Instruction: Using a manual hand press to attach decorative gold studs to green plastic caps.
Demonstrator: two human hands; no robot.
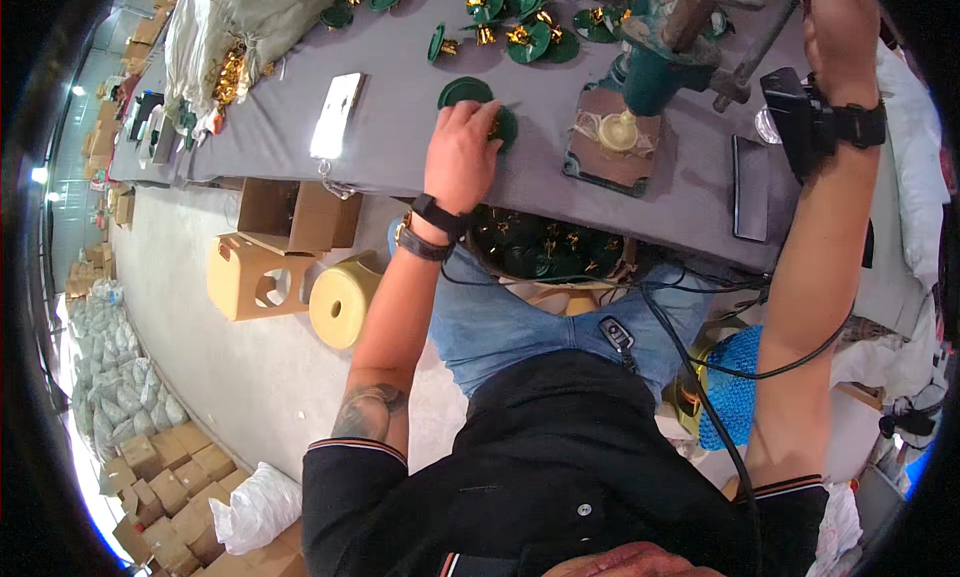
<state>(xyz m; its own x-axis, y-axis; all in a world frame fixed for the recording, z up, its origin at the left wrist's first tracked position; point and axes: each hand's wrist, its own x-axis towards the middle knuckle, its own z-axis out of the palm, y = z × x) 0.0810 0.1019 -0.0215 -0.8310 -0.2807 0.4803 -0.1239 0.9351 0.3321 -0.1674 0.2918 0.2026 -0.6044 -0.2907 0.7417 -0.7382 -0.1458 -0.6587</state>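
My left hand [463, 149] is on the grey-covered table with its fingers curled over dark green round discs. One green disc [464, 92] shows beyond the fingertips, and another [507, 129] is pressed beside the fingers on the right. Up at the far right, my right hand [840, 39] is closed round the end of a metal lever [768, 49]. The lever belongs to a green hand press [655, 72]. On the press's base [610, 182], under the ram, sits a pale round piece [617, 132].
Several green discs with gold fittings [528, 39] lie along the far side. A shiny phone-like slab [338, 115] is at the left, and a dark phone [750, 187] right of the press. Below the table edge is a container of green-gold parts [545, 245]. Yellow stools [342, 305] stand left.
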